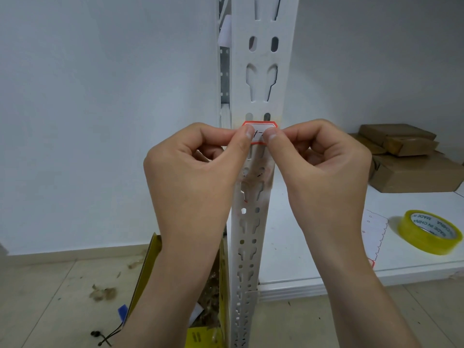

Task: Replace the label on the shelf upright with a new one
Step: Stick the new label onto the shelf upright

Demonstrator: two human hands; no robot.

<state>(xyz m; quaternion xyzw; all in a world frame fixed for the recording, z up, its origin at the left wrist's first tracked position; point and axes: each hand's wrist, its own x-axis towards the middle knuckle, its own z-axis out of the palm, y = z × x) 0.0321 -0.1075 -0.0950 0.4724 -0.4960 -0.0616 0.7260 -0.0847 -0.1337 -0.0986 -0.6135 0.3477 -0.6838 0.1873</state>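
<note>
I logged open wall (100,121) left of the upright (262,106), shelf (414,202) at right. At frame centre, left hand (193,177) and right hand (324,172) each pinched one end of the label (259,129).

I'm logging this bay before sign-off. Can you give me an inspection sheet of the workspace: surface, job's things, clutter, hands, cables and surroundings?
Surface: white shelf board, items on its right part.
Job's things: red-bordered white paper label held across the white perforated metal shelf upright; smudged residue below it; white sticker backing sheet on the board.
Clutter: yellowish roll of clear tape and brown cardboard parcels on the board; yellow cardboard box of scraps on the floor.
Hands: left hand pinches the label's left end, right hand its right end.
Cables: thin black cord on the floor.
Surroundings: white wall; beige floor tiles with debris.
</note>
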